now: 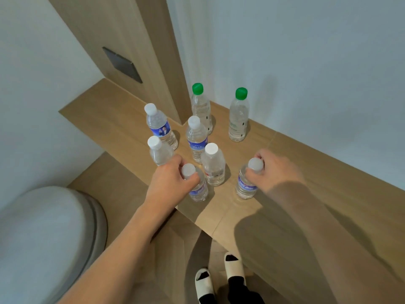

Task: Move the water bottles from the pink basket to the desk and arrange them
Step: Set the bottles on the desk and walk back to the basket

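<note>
- Wooden desk (306, 167), light tan, L-shaped top running along a white wall (306, 62); visible seams cross the board near the front edge.
- Tall wood panel (135, 51) rises at the desk's back left corner, with a dark grey rectangular plate (122, 64) set into it.
- Eight water bottles stand upright on the desk, none lying down.
- Two green-capped bottles at the back near the wall: left one (200, 106), right one (238, 115), set apart from each other.
- Blue-label bottle (160, 126) at the left, white cap; another blue-label bottle (196, 139) in the middle, just in front of the left green-capped one.
- Plain clear bottle (158, 152) at the desk's left edge, its lower part hidden behind the left hand.
- White-label bottle (213, 164) sits between the two hands.
- Left hand (169, 183) grips the neck of a front-left bottle (198, 187), fingers curled round just under the white cap; bottle base on the desk.
- Right hand (271, 170) grips the top of a front-right bottle (246, 183), fingers wrapped at the cap; base on the desk.
- Pink basket not in frame.
- Floor (122, 194) is wood-toned; a grey rounded seat (48, 233) fills the lower left.
- Person's feet in white slippers (219, 275) and dark socks at the bottom centre.
</note>
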Demonstrator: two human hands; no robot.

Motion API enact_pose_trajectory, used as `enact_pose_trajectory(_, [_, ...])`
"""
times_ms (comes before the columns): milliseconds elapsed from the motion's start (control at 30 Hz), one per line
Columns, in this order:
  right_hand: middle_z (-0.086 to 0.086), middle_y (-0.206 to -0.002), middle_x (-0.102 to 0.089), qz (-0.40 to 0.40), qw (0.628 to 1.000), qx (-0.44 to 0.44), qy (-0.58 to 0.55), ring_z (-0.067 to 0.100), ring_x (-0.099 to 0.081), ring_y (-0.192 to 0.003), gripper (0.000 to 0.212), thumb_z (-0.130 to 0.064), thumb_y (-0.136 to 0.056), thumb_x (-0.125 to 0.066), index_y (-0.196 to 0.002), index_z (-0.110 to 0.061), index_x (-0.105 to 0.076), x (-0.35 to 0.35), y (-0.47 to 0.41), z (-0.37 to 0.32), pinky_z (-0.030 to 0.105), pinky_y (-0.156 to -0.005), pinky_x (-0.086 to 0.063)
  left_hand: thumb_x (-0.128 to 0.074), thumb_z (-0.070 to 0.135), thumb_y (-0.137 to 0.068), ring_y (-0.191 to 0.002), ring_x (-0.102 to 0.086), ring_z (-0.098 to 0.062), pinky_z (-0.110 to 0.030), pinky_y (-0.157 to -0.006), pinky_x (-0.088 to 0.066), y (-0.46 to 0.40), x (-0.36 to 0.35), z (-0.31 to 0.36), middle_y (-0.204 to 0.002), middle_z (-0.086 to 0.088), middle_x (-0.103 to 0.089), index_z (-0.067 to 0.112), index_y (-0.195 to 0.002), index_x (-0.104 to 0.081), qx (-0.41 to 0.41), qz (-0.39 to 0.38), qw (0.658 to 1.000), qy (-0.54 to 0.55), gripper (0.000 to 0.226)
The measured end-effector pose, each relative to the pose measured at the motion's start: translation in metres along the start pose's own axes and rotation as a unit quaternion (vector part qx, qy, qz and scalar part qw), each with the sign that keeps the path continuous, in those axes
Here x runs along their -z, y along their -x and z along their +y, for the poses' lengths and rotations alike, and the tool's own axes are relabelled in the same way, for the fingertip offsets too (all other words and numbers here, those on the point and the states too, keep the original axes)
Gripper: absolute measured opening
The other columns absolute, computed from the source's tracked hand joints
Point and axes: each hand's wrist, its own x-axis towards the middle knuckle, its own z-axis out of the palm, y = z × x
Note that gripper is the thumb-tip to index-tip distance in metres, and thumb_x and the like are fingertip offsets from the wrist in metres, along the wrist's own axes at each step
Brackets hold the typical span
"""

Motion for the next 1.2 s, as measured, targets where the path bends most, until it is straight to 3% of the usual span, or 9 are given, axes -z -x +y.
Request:
enact_pose_trajectory(133, [-0.006, -0.083, -0.056, 0.026, 0.999, 0.038, 0.006, 0.020, -0.051, -0.077, 0.023, -0.043, -0.083, -0.060, -0.093, -0.024, -0.052, -0.003, 0.006, -0.002, 0.030, -0.056, -0.028, -0.062, 0.044, -0.076, -0.064, -0.059, -0.008, -0.031, -0.053, -0.051, -0.001, 0.003, 0.001, -0.070, 0.010, -0.060, 0.031, -0.084, -0.050, 0.004, -0.010, 0.998, -0.055, 0.019])
enact_pose_trajectory(300, [0.000, -0.104, -0.057, 0.004, 1.000, 0.008, 0.020, 0.022, -0.053, -0.091, 0.039, -0.048, -0.086, -0.060, -0.114, -0.021, -0.054, 0.001, 0.015, -0.002, 0.033, -0.071, -0.040, -0.053, 0.053, -0.082, -0.074, -0.060, -0.016, -0.033, -0.059, -0.051, 0.000, 0.009, 0.011, -0.088, 0.006, -0.061, 0.028, -0.099, -0.049, -0.016, -0.044, 0.981, -0.187, 0.031])
enact_pose_trajectory(433, [0.002, -0.133, -0.052, 0.030, 0.999, -0.019, 0.006, 0.025, -0.052, -0.118, 0.059, -0.048, -0.089, -0.058, -0.140, -0.022, -0.043, 0.013, 0.038, -0.002, 0.040, -0.096, -0.045, -0.054, 0.056, -0.089, -0.100, -0.058, -0.019, -0.034, -0.073, -0.051, 0.009, 0.018, 0.023, -0.115, 0.003, -0.057, 0.021, -0.128, -0.049, -0.100, 0.030, 0.978, -0.179, 0.052])
enact_pose_trajectory(533, [0.003, -0.139, -0.050, 0.096, 0.995, -0.006, -0.025, 0.023, -0.048, -0.126, 0.056, -0.041, -0.092, -0.056, -0.142, -0.019, -0.043, 0.021, 0.070, -0.007, 0.039, -0.102, -0.041, -0.058, 0.042, -0.093, -0.106, -0.055, -0.020, -0.033, -0.083, -0.047, 0.019, 0.025, 0.036, -0.118, -0.001, -0.059, 0.017, -0.128, -0.051, -0.211, 0.077, 0.965, -0.137, 0.044])
enact_pose_trajectory(667, [-0.001, -0.148, -0.043, 0.173, 0.984, -0.022, -0.038, 0.017, -0.039, -0.135, 0.053, -0.034, -0.095, -0.055, -0.144, -0.019, -0.042, 0.023, 0.122, -0.011, 0.034, -0.110, -0.035, -0.055, 0.018, -0.095, -0.108, -0.054, -0.027, -0.037, -0.093, -0.043, 0.035, 0.020, 0.055, -0.120, -0.011, -0.059, 0.007, -0.128, -0.053, -0.338, 0.073, 0.935, -0.082, 0.035])
enact_pose_trajectory(800, [-0.007, -0.153, -0.036, 0.234, 0.969, -0.082, -0.018, 0.010, -0.031, -0.140, 0.055, -0.041, -0.097, -0.050, -0.148, -0.027, -0.034, 0.024, 0.180, -0.004, 0.023, -0.110, -0.022, -0.056, 0.009, -0.092, -0.117, -0.052, -0.028, -0.039, -0.102, -0.041, 0.057, 0.005, 0.081, -0.127, -0.014, -0.058, 0.002, -0.127, -0.055, -0.439, 0.038, 0.896, -0.048, 0.036])
enact_pose_trajectory(967, [-0.010, -0.154, -0.034, 0.288, 0.942, -0.170, -0.014, 0.008, -0.031, -0.140, 0.057, -0.045, -0.096, -0.047, -0.149, -0.031, -0.031, 0.032, 0.265, 0.021, 0.025, -0.108, -0.022, -0.059, 0.009, -0.092, -0.114, -0.055, -0.031, -0.040, -0.099, -0.044, 0.109, -0.024, 0.128, -0.123, -0.017, -0.058, -0.001, -0.124, -0.059, -0.532, -0.018, 0.846, -0.018, 0.034])
enact_pose_trajectory(1200, [-0.006, -0.150, -0.040, 0.369, 0.879, -0.299, -0.040, 0.011, -0.038, -0.136, 0.054, -0.038, -0.096, -0.052, -0.146, -0.028, -0.036, 0.041, 0.404, 0.074, 0.031, -0.109, -0.033, -0.060, 0.016, -0.093, -0.116, -0.055, -0.028, -0.041, -0.100, -0.046, 0.222, -0.084, 0.198, -0.125, -0.014, -0.060, 0.005, -0.126, -0.058, -0.648, -0.087, 0.757, -0.010, 0.035])
